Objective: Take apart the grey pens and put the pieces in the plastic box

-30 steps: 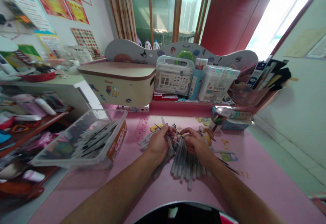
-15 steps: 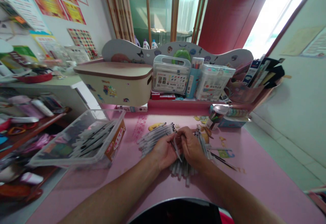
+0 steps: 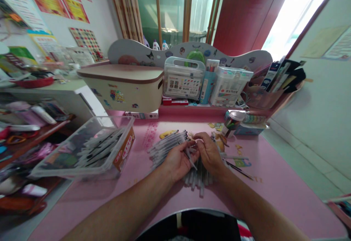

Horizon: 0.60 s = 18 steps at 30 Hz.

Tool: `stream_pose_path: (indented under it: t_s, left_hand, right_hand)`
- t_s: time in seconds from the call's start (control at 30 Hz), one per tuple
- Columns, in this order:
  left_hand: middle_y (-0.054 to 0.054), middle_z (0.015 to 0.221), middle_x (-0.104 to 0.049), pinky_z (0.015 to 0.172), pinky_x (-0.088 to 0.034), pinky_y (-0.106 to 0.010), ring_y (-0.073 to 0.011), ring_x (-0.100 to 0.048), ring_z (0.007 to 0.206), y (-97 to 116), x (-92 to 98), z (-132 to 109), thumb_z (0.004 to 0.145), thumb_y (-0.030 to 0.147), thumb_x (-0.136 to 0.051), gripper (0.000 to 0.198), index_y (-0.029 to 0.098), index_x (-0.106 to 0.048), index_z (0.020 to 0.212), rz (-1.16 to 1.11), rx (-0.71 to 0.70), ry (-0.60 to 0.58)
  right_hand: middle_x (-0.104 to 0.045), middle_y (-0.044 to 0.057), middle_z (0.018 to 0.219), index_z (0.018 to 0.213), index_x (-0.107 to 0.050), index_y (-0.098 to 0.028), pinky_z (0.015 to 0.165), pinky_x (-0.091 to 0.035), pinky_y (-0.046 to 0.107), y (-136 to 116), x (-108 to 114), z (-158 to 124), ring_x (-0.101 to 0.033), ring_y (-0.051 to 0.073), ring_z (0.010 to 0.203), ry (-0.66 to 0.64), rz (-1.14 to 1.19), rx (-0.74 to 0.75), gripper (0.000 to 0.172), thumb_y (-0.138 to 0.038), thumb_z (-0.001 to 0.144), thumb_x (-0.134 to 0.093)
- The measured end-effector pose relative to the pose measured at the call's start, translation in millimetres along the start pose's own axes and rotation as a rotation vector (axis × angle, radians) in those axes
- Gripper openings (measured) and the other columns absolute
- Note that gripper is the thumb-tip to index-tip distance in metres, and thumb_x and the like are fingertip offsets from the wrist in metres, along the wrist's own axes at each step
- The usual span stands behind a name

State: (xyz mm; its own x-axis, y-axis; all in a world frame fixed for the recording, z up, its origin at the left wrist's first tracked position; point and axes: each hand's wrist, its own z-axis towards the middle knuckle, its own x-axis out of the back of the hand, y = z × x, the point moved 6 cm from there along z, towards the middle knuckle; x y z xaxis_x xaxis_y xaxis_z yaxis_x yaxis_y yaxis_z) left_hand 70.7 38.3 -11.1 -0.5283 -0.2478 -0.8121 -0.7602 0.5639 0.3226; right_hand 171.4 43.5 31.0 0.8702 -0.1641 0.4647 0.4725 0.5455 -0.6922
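Close together over the desk's middle, both hands work on one slim greyish-white pen (image 3: 191, 159). My left hand (image 3: 177, 161) is turned palm up, with the pen across its curled fingers. Thumb and fingers of my right hand (image 3: 210, 154) pinch at the pen's upper end; the exact grip is partly hidden. Left of the hands lies a row of similar pens (image 3: 166, 149) with dark tips. Another pile of pens (image 3: 200, 184) shows below the hands, partly covered by them. A few thin dark sticks (image 3: 241, 171) lie right of my right hand.
A clear plastic box (image 3: 82, 175) with several pens stands at the left on the pink desk (image 3: 279, 193). Behind are a lidded cream bin (image 3: 123, 93), a marker case (image 3: 183, 82) and a second case (image 3: 230, 87). A jar (image 3: 233, 122) stands back right.
The view has shifted slightly. My right hand's fingers have moved a little at the pen's upper end, and the pen's lower end has swung slightly right.
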Motion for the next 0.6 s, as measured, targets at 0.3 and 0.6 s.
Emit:
stream_pose_path:
  t_s: [0.3, 0.6]
  left_hand:
    - [-0.001, 0.065, -0.053, 0.035, -0.031, -0.011, -0.0046, -0.047, 0.044, 26.4, -34.5, -28.3, 0.093, 0.014, -0.044, 0.018, 0.01, -0.058, 0.082, 0.18, -0.075, -0.109]
    - [0.0, 0.066, -0.056, 0.045, -0.037, -0.015, -0.0063, -0.049, 0.05, 144.9, -42.2, -122.7, 0.083, 0.012, -0.055, 0.007, 0.013, -0.062, 0.084, 0.713, -0.65, -0.127]
  right_hand:
    - [-0.062, 0.005, 0.093, 0.097, -0.056, -0.021, 0.081, -0.044, 0.033, 5.7, 2.5, 0.9, -0.058, 0.019, 0.089, 0.029, 0.046, -0.091, 0.018, -0.026, 0.097, -0.04]
    - [-0.063, 0.005, 0.09, 0.095, -0.058, -0.02, 0.079, -0.045, 0.034, 19.8, 7.3, 0.2, -0.059, 0.02, 0.086, 0.067, -0.037, -0.059, 0.013, -0.024, 0.093, -0.045]
